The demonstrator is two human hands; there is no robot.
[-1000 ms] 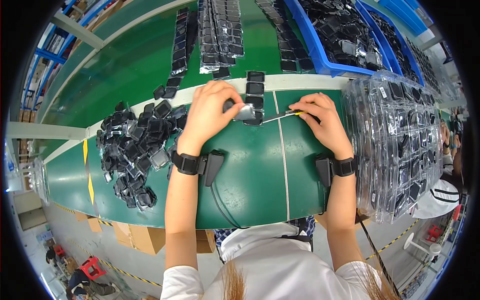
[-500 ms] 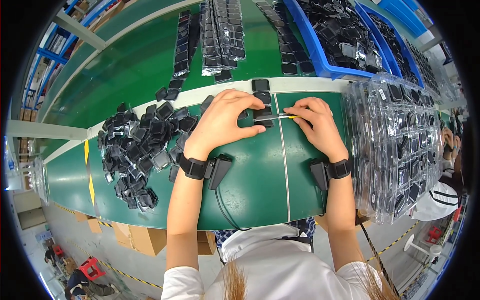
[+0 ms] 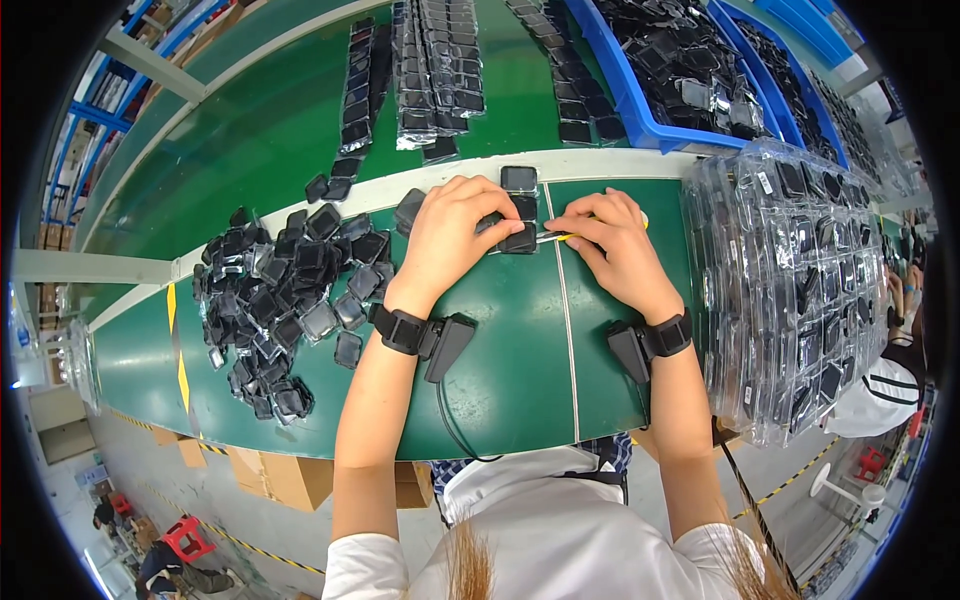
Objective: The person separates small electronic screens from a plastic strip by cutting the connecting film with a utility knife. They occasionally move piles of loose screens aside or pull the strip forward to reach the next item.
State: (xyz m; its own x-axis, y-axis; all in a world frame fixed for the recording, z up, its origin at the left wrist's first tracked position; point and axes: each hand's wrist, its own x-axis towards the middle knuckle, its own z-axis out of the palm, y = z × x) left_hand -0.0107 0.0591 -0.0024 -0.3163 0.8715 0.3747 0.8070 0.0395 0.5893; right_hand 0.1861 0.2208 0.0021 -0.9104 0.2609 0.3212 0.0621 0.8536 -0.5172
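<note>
Hands (image 3: 535, 235) work between loose black squares (image 3: 290, 290) and bagged stacks (image 3: 800, 280).

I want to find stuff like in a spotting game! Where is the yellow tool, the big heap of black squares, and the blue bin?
yellow tool (image 3: 556, 237), head view, on its thin shaft beside the right fingers.
heap of black squares (image 3: 290, 290), head view, on the heap's middle.
blue bin (image 3: 622, 97), head view, on its near side wall.

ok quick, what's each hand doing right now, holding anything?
Left hand: closed on a small black square part, pinning it to the green table.
Right hand: closed on a thin yellow-handled tool.
</note>
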